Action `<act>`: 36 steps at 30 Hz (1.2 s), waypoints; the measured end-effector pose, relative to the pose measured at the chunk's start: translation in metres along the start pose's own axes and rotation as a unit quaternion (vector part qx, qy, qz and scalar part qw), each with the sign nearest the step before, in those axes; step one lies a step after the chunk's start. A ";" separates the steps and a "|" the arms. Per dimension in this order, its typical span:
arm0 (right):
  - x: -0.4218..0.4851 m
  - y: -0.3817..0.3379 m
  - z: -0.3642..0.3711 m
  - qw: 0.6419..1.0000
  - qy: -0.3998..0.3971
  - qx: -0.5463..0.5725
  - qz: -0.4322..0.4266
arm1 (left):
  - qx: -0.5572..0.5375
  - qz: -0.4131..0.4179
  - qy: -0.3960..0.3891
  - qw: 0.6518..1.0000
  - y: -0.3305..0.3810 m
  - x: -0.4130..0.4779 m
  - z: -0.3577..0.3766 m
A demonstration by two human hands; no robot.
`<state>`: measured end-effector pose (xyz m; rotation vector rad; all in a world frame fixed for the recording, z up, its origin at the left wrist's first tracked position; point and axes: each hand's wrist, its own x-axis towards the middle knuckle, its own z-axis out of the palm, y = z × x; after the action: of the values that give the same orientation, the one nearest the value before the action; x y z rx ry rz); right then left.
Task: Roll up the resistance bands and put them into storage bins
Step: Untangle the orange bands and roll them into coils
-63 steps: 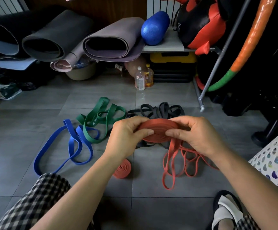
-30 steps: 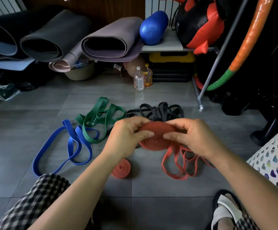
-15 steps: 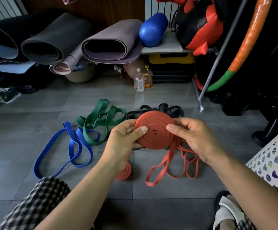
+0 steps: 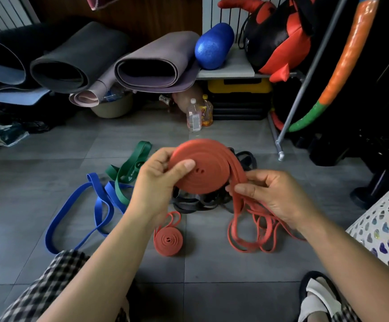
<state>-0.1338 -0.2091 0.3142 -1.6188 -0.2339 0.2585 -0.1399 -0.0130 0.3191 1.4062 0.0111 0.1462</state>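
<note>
you're tipping the red coil point(image 4: 202, 168) upright toward you, held above the floor point(image 4: 49, 177); your left hand point(image 4: 156, 182) is pinching it flat, your right hand point(image 4: 272, 196) is clamping the loose strands point(image 4: 237, 205) feeding in. less band is trailing below, so the rolling is nearing done.

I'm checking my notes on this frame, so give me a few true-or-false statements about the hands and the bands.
The left hand grips the big red coil. True.
The blue band is rolled up. False: it lies loose on the floor.
A small red roll lies on the floor. True.
The right hand holds nothing. False: it pinches the loose tail of the red band.
</note>
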 end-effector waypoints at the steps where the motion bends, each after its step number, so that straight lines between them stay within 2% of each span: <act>1: -0.001 0.001 0.003 1.000 0.001 0.007 0.002 | -0.024 0.002 0.005 1.000 0.002 0.002 -0.002; 4: -0.001 0.005 0.010 1.000 0.017 0.014 -0.016 | -0.044 0.007 0.007 0.999 0.006 0.004 -0.002; 10: 0.003 0.000 0.012 0.995 0.037 0.073 -0.049 | -0.005 0.041 -0.010 0.999 0.008 0.006 0.002; 14: 0.005 -0.003 0.015 0.993 0.049 0.082 -0.072 | -0.007 0.030 -0.014 0.999 0.005 0.004 0.005; 20: 0.005 0.003 0.019 0.994 0.054 0.081 -0.054 | -0.131 -0.051 0.000 0.990 -0.005 -0.005 0.014; 23: 0.006 0.005 0.009 0.999 0.040 0.014 -0.034 | -0.059 -0.082 -0.038 0.994 -0.003 -0.004 0.007; 26: 0.004 0.002 -0.002 0.999 -0.018 -0.044 -0.012 | 0.073 -0.045 -0.101 0.991 0.001 -0.001 -0.002; 29: 0.000 0.002 0.002 0.992 -0.082 -0.095 -0.014 | 0.184 -0.012 -0.151 0.971 -0.001 -0.004 0.003; 34: 0.001 0.004 0.002 0.997 -0.074 -0.033 -0.003 | 0.138 -0.017 -0.104 0.985 -0.003 -0.006 0.009; 36: 0.001 0.009 -0.003 0.992 -0.115 -0.030 0.037 | 0.096 -0.016 -0.067 0.993 0.002 -0.005 0.007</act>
<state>-0.1316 -0.2121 0.3053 -1.6590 -0.3613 0.4995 -0.1443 -0.0202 0.3217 1.6053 -0.0647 0.0251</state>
